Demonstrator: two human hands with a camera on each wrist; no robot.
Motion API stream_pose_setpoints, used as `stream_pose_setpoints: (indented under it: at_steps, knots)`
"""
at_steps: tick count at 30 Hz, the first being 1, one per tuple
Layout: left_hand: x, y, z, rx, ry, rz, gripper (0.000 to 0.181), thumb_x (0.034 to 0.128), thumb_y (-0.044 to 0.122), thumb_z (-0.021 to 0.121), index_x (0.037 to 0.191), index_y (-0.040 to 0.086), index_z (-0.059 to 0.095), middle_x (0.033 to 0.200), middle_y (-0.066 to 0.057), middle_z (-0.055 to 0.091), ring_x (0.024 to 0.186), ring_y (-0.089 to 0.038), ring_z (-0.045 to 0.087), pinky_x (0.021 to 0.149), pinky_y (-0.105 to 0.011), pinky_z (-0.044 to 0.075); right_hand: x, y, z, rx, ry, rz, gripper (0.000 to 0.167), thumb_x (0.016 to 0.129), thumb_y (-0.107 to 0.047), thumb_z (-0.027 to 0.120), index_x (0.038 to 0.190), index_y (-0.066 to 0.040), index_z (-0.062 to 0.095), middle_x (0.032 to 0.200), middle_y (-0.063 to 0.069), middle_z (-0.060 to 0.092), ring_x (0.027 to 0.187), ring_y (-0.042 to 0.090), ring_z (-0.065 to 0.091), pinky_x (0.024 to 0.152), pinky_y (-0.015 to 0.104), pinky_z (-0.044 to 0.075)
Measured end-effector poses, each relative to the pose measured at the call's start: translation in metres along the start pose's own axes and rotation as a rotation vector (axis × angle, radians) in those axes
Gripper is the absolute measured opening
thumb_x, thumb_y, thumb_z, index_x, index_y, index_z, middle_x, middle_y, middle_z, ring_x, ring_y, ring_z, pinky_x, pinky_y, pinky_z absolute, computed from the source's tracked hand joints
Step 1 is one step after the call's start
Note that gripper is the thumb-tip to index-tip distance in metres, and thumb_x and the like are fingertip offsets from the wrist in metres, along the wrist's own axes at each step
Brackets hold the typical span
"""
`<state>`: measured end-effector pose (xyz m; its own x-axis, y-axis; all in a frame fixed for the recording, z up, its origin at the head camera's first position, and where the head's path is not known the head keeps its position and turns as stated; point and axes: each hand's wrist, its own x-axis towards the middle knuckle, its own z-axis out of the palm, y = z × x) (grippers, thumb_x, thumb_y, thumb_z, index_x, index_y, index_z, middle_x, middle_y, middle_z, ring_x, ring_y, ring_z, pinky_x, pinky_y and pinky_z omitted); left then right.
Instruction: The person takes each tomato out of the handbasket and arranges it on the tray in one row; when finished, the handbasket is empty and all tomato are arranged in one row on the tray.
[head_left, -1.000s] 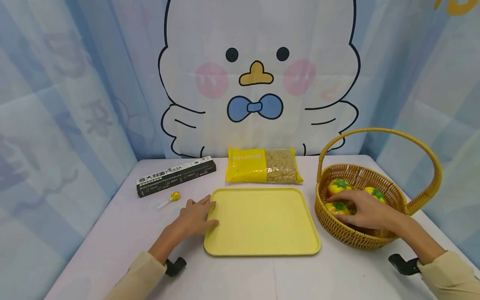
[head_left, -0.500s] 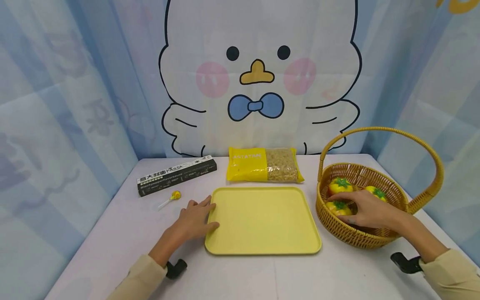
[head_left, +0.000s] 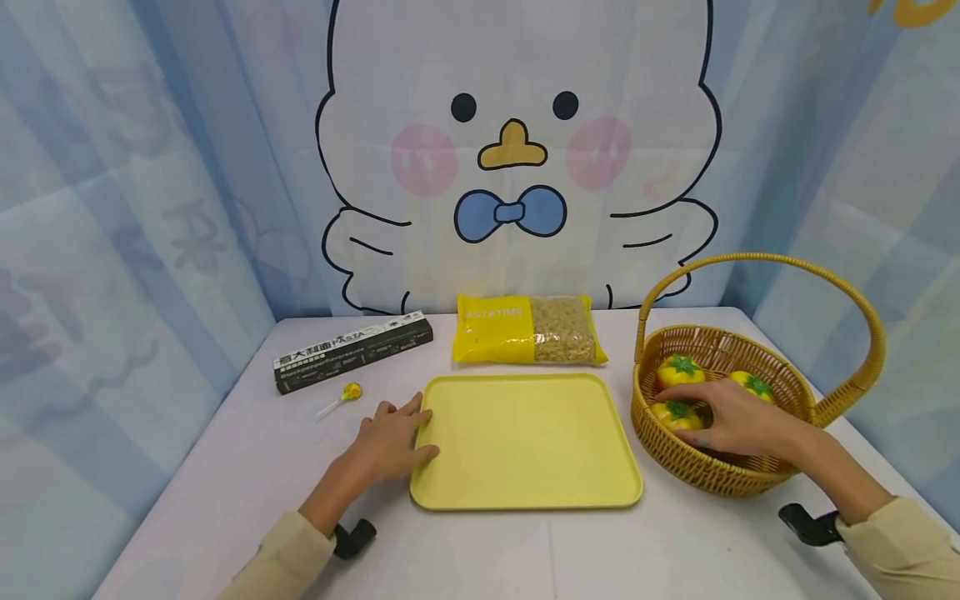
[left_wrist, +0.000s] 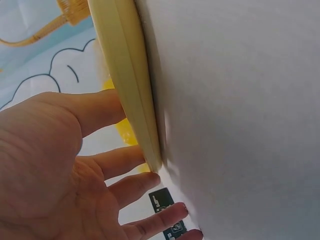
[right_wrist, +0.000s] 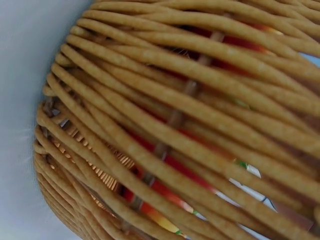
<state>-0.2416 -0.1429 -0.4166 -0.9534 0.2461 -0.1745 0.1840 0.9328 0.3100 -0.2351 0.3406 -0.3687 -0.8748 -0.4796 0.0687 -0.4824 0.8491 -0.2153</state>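
Yellow tray (head_left: 527, 443), narrow gap to basket (head_left: 671, 456); left hand (head_left: 386, 443) spread at tray edge, right hand (head_left: 733, 417) pinching tomato (head_left: 675, 414).

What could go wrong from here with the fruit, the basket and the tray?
The rounded yellow fruit between finger and thumb of the right hand might slip.
That wrist crosses the rim of the basket beside the handle, so lifting could bump or tip it.
The left hand touches the tray at its edge; a push might slide it.

Dressed in plain beige sleeves (head_left: 283, 552), lightly creased; fitted at each wrist with a small, black, bent piece (head_left: 354, 539).
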Motion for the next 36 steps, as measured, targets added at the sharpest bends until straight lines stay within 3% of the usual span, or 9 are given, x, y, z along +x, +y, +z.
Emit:
stream_pose_setpoints:
  at_steps: [13, 22, 36]
  knots:
    - [-0.002, 0.0, 0.002, 0.004, -0.014, -0.02, 0.066, 0.0989, 0.043, 0.072, 0.155, 0.012, 0.055, 0.175, -0.012, 0.032, 0.139, -0.042, 0.046, 0.11, -0.077, 0.039, -0.002, -0.005, -0.004, 0.035, 0.05, 0.039, 0.055, 0.088, -0.042, 0.086, 0.134, -0.013, 0.073, 0.119, 0.007, 0.077, 0.102, 0.022, 0.069, 0.086, 0.047, 0.062]
    - [-0.003, -0.001, 0.001, 0.019, -0.009, -0.022, 0.066, 0.0994, 0.043, 0.071, 0.156, 0.011, 0.054, 0.175, -0.013, 0.032, 0.143, -0.044, 0.045, 0.111, -0.078, 0.04, -0.002, -0.005, -0.01, 0.052, 0.098, 0.044, 0.062, 0.086, -0.042, 0.088, 0.136, -0.008, 0.071, 0.128, 0.017, 0.074, 0.111, 0.035, 0.07, 0.092, 0.058, 0.062]
    - [-0.001, 0.003, -0.001, -0.018, -0.056, -0.049, 0.065, 0.1025, 0.041, 0.067, 0.159, 0.013, 0.05, 0.176, -0.012, 0.029, 0.159, -0.052, 0.028, 0.113, -0.088, 0.027, 0.0, -0.008, -0.023, 0.019, 0.177, 0.033, 0.053, 0.087, -0.043, 0.087, 0.131, -0.016, 0.074, 0.124, 0.008, 0.077, 0.104, 0.024, 0.069, 0.084, 0.047, 0.064]
